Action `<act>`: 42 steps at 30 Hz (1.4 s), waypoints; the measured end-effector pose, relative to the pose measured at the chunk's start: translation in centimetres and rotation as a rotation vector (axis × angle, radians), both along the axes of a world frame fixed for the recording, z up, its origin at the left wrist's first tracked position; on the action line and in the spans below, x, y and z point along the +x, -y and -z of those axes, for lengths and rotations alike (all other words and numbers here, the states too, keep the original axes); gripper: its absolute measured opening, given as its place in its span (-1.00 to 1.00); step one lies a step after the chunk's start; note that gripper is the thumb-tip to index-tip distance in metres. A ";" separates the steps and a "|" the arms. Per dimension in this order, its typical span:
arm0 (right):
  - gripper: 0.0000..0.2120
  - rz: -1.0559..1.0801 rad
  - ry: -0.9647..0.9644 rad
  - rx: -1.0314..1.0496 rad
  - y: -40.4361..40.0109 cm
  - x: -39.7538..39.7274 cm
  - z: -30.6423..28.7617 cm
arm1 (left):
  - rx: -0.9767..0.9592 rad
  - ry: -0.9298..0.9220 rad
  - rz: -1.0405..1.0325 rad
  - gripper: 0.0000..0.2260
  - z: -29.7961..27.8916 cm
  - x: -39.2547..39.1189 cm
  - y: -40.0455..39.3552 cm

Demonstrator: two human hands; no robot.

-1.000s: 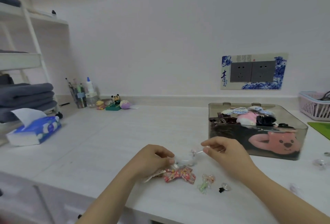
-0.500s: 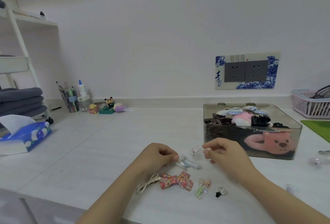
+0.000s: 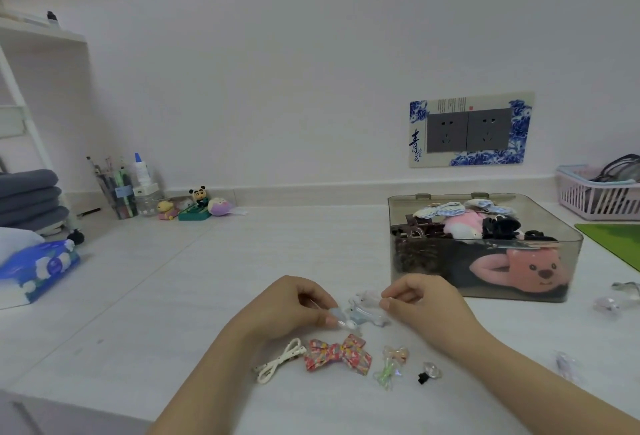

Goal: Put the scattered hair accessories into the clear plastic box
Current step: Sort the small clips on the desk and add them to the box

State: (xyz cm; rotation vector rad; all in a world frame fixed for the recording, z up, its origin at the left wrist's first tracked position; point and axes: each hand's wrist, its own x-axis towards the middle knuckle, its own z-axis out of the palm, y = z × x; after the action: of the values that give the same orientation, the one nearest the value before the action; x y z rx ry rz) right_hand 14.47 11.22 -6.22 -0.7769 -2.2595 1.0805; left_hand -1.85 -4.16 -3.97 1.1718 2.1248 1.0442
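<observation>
- The smoky clear plastic box (image 3: 485,278) stands open on the white countertop (image 3: 173,278), just right of and behind the hands. It already holds many accessories: dark claw clips, checked fabric bows, and a pink plush bear-face piece pressed against its front wall. By that load, the task looks well advanced.
- The left hand (image 3: 287,310) pinches one end of a pale blue translucent hair clip (image 3: 363,315) between thumb and fingertips, just above the counter.
- The right hand (image 3: 426,310) has its fingers curled at the clip's other end, near a small pale pink translucent piece (image 3: 369,296); whether it grips that piece or the clip I cannot tell.
- Left on the counter in front of the hands are 4 items: a white cord-like tie (image 3: 277,360), a red floral fabric bow (image 3: 337,355), a small clear bow clip with green strands (image 3: 393,363) and a tiny clear clip with a black end (image 3: 429,372).
- More clear pieces (image 3: 613,299) lie to the right of the box, with another (image 3: 566,363) near the right forearm; these are too blurred to count.
- So at least 6 pieces seem to remain.
</observation>
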 end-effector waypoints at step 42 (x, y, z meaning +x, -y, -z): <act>-0.87 -0.166 -0.135 -0.179 -1.2 4.9 -6.4 | 0.407 -0.118 0.018 -0.75 -4.3 6.7 -3.0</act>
State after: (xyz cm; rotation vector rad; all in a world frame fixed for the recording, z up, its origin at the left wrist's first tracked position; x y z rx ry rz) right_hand 19.42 12.43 0.15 -0.5730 -2.1639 1.3845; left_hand 4.81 -1.11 0.29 1.4663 2.0395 1.4801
